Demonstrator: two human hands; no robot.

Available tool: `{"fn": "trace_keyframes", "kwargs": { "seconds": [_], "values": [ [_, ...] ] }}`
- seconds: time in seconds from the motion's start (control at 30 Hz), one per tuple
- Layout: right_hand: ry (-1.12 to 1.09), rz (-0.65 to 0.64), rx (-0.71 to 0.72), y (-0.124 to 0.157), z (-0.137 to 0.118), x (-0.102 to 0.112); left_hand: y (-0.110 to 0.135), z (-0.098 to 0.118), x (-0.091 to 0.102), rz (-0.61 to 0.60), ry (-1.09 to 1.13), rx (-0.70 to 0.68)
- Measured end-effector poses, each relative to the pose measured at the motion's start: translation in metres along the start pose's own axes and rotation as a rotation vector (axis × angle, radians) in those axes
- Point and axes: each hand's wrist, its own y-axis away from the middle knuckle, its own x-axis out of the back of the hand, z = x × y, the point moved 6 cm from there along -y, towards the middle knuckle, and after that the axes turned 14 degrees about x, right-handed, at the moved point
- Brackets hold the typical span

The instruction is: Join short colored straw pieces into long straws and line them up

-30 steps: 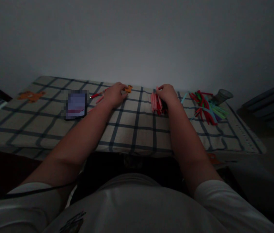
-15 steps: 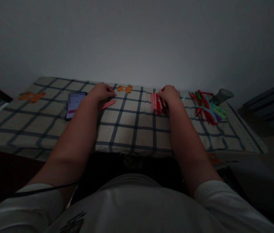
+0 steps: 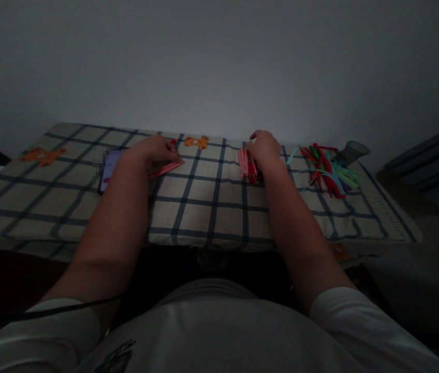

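Note:
My left hand (image 3: 156, 149) rests on the checked tablecloth (image 3: 211, 202) with fingers curled, touching a pink stick (image 3: 165, 168) that lies beside it; a small red-tipped thing shows at its fingertips. My right hand (image 3: 264, 147) is closed over a bundle of pink and red sticks (image 3: 247, 165) near the table's far middle. The dim light hides the fingers' exact grip.
A phone (image 3: 107, 168) lies left of my left arm. A heap of red, green and blue strips (image 3: 330, 168) and a tipped glass jar (image 3: 354, 151) sit at the far right. Orange bear patches (image 3: 196, 141) mark the cloth. The wall is right behind the table.
My left hand pulled leftward from the orange bear patch to the pink stick beside the phone. My right hand stayed on the bundle. The view shifted slightly.

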Motion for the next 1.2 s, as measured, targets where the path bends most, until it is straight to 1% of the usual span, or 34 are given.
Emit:
{"fn": "trace_keyframes", "kwargs": {
  "seconds": [0.07,0.13,0.23,0.33,0.4,0.5,0.57,0.63,0.73,0.8,0.9,1.03,1.1,1.2],
  "values": [
    [0.002,0.066,0.092,-0.002,-0.01,-0.001,-0.007,-0.001,-0.005,-0.027,-0.011,-0.053],
    [-0.007,0.091,0.208,-0.001,-0.024,-0.005,-0.013,-0.001,-0.01,-0.053,-0.026,-0.122],
    [0.002,0.072,0.364,0.005,-0.049,-0.01,-0.016,0.001,-0.012,-0.058,-0.031,-0.219],
    [0.008,0.026,0.478,0.013,-0.072,-0.015,-0.015,0.004,-0.014,-0.072,-0.039,-0.256],
    [0.007,-0.022,0.534,0.019,-0.085,-0.02,-0.014,0.004,-0.016,-0.113,-0.037,-0.226],
    [0.01,-0.085,0.615,0.025,-0.099,-0.028,-0.012,0.002,-0.018,-0.174,-0.003,-0.11],
    [0.016,-0.126,0.658,0.028,-0.104,-0.034,-0.01,0.002,-0.017,-0.191,0.016,-0.047],
    [0.022,-0.15,0.681,0.029,-0.106,-0.039,-0.008,0.003,-0.013,-0.163,0.002,-0.035],
    [0.018,-0.153,0.691,0.029,-0.107,-0.041,-0.007,0.002,-0.005,-0.086,-0.019,-0.035],
    [0.012,-0.151,0.691,0.029,-0.107,-0.041,-0.006,0.001,-0.002,-0.033,0.005,-0.039],
    [0.002,-0.145,0.679,0.029,-0.107,-0.04,-0.001,0.006,0.003,0.073,0.084,-0.099],
    [-0.03,-0.137,0.677,0.029,-0.108,-0.04,0.011,0.025,0.009,0.247,0.155,-0.229],
    [-0.045,-0.134,0.676,0.029,-0.107,-0.04,0.017,0.036,0.008,0.284,0.206,-0.271],
    [-0.084,-0.1,0.657,0.027,-0.106,-0.038,0.029,0.056,0.002,0.292,0.237,-0.369]
  ]
}}
